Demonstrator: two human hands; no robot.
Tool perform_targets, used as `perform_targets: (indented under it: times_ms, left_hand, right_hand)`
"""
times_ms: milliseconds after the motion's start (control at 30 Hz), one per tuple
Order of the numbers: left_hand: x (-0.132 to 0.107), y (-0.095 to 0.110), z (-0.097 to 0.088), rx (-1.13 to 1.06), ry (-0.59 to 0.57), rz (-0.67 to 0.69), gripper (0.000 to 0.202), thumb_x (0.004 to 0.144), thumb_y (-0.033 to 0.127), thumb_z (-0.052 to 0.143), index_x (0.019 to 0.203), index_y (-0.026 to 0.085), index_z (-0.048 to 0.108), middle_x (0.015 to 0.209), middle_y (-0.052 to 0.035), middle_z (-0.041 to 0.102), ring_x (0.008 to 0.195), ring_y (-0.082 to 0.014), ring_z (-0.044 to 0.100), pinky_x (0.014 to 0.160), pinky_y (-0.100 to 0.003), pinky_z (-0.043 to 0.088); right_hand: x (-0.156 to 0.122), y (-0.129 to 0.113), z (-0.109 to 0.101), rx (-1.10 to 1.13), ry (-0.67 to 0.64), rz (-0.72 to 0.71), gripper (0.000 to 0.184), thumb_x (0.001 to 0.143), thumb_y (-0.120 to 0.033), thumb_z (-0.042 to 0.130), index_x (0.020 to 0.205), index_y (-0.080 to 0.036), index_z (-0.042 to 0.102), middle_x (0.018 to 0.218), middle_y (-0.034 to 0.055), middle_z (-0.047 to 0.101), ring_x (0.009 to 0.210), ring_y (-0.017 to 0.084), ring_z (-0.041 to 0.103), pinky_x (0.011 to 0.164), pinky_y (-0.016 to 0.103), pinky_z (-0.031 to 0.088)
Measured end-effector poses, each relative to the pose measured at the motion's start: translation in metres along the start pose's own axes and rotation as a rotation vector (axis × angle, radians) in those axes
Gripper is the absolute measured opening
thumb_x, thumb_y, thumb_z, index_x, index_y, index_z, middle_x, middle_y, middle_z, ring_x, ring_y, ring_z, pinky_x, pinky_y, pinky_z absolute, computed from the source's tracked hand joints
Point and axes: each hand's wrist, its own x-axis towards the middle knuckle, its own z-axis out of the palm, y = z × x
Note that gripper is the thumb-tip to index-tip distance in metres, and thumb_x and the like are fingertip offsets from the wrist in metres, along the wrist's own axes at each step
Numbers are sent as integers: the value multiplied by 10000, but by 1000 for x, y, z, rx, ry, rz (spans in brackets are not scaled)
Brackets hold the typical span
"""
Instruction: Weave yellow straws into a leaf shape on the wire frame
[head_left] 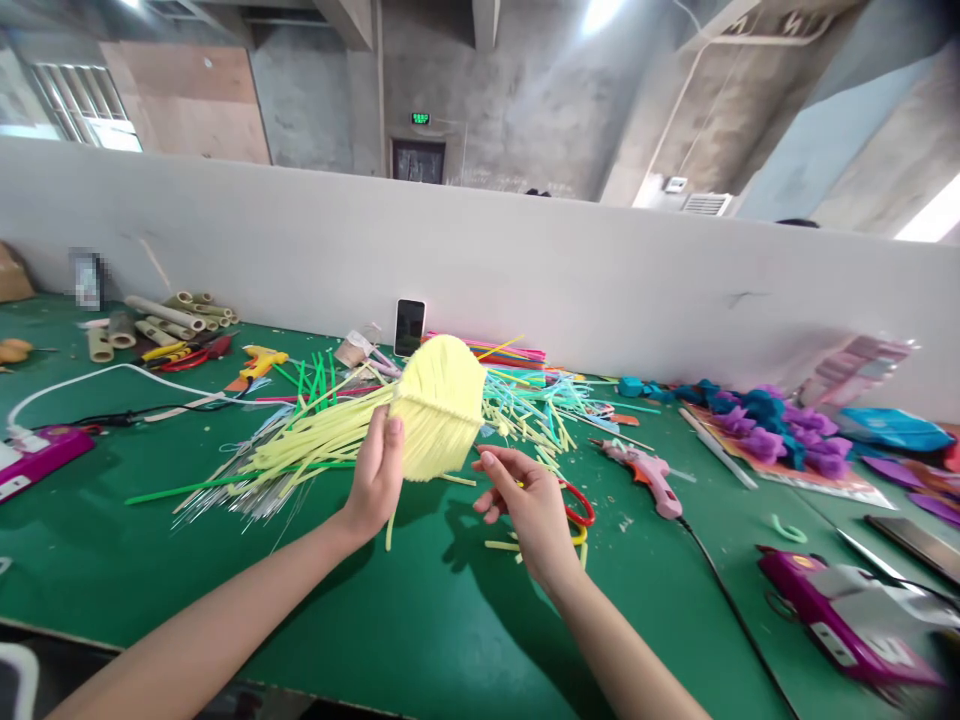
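Note:
My left hand (377, 470) is closed on the left edge of a pale yellow fan-shaped piece (442, 410) made of chenille stems laid side by side, with a ridge across its middle. It is held up above the table. My right hand (517, 495) is by the lower right edge of the piece, thumb and forefinger pinched together; a tiny dark tip shows at them, too small to name. Behind the left hand lies a heap of loose yellow chenille stems (300, 445). Scissors with red and yellow handles (579, 505) lie partly hidden behind my right hand.
On the green table (360, 620) lie a pink glue gun (649, 475), a yellow glue gun (262, 362), bamboo pieces (169, 318), purple and blue flowers (787, 425) and power strips (840, 615). A phone (410, 327) leans on the white partition (480, 250).

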Motion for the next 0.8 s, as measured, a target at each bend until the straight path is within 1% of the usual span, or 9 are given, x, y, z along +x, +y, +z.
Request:
perform_targets:
  times_ms: [100,167,233,300,400,500,633,733,800]
  left_hand:
    - [-13,3,4,-43,-102,-23,381,952,468,400,1214,225,530,1195,-86,627,1102,-237,571,873,-280,452]
    - [-19,2,5,-70,-159,-51,396,925,452,464,1239,219,528,1167,-93,645,1037,-242,598,834,-280,466]
    - [-21,-1,4,-59,-215,-73,416,882,425,545,1235,206,555,1110,-96,675,957,-247,625,804,-285,478]
    - [-21,-3,2,-39,-300,-90,409,857,403,582,1201,183,603,1048,-100,700,894,-253,640,784,-296,490]
    - [-19,-5,-1,-85,-411,-146,382,863,414,569,1134,161,663,1036,-101,711,925,-273,644,793,-318,509]
    - [-15,-5,0,-138,-385,-218,375,868,435,561,1106,173,684,1063,-81,713,1002,-278,634,833,-321,509]
    - [-9,-6,2,-145,-322,-244,387,879,459,543,1113,179,671,1058,-67,717,993,-265,642,843,-315,500]
    - [-5,-9,2,-181,-267,-286,398,864,477,563,1097,172,669,1043,-67,724,973,-267,653,826,-313,504]
    - [-2,-13,2,-243,-233,-330,406,858,475,576,1113,170,660,1070,-73,720,989,-270,654,816,-319,512]
  right_hand:
    - [6,3,-2,-19,49,-24,426,729,-504,723,938,-149,615,945,78,683,432,97,600,330,196,437]
    - [9,4,-5,-54,101,-69,415,700,-510,744,869,-167,582,880,52,679,391,93,569,292,194,394]
    - [11,5,-8,-105,151,-108,405,697,-522,742,820,-182,561,735,16,663,356,94,531,274,193,360]
    - [11,5,-12,-174,170,-128,384,733,-543,703,811,-190,575,551,-23,604,325,98,485,279,193,341]
    - [10,4,-15,-288,152,-148,370,803,-564,616,834,-195,621,396,-46,521,299,107,440,303,199,330]
    - [8,2,-16,-385,143,-171,374,840,-566,564,826,-199,636,383,-37,524,302,121,457,318,210,343]
    - [7,-1,-17,-417,177,-207,368,851,-571,545,837,-211,618,414,-38,533,333,147,511,341,233,392]
    - [7,-4,-21,-354,235,-251,361,853,-588,533,854,-229,572,552,-16,616,376,152,550,346,240,392]
    - [8,-4,-25,-328,270,-288,384,884,-595,471,796,-228,542,611,-2,634,388,140,551,361,240,383]
